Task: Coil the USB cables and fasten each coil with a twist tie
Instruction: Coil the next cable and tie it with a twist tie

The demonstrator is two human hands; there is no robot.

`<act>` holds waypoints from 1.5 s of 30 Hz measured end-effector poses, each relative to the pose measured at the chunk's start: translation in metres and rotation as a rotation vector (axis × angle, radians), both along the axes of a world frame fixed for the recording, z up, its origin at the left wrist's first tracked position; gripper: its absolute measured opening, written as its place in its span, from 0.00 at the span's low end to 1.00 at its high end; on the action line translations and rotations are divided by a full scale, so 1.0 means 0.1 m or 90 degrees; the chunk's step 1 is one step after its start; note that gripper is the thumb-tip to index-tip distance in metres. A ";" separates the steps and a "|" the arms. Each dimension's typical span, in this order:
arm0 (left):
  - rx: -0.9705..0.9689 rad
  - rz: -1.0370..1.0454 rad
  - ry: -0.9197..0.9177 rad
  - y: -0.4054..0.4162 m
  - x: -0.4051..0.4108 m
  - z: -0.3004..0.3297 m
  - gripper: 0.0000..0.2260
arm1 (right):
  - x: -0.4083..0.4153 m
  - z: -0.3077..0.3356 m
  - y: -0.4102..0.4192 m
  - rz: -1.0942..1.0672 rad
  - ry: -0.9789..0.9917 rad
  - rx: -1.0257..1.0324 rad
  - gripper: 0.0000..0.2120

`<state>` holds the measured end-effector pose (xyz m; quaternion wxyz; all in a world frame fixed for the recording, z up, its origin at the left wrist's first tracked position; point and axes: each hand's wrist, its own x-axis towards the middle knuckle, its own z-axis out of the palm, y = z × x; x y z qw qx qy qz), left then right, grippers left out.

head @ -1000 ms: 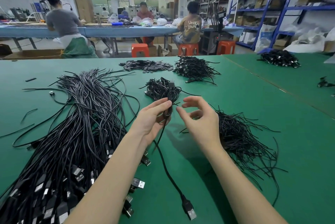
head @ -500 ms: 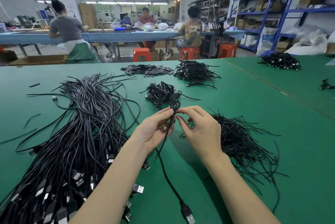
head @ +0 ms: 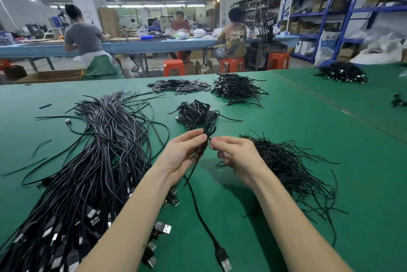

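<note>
My left hand (head: 182,157) grips a small coil of black USB cable (head: 208,132) above the green table (head: 286,139). The coil's loop sticks up past my fingertips, and its loose tail hangs down to a USB plug (head: 224,259) lying near the front edge. My right hand (head: 233,153) pinches at the coil's waist, where a thin twist tie seems to sit; the tie itself is too small to make out. A loose heap of black twist ties (head: 293,168) lies just right of my right hand.
A big bundle of uncoiled cables (head: 88,172) fills the left. A pile of coiled cables (head: 196,114) sits just beyond my hands, with more piles (head: 235,88) and flat black pieces (head: 179,86) farther back. People work at a far blue bench.
My right hand closed in from apart and now pinches the coil's middle. Both hands with the coil stay together over the table; the view has tipped slightly.
</note>
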<state>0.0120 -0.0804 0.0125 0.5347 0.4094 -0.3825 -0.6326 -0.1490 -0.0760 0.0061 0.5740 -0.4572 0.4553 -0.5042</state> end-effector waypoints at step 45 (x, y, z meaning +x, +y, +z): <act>-0.241 0.038 -0.529 -0.08 0.10 -0.16 0.10 | 0.39 0.22 0.31 0.254 0.888 -0.076 0.22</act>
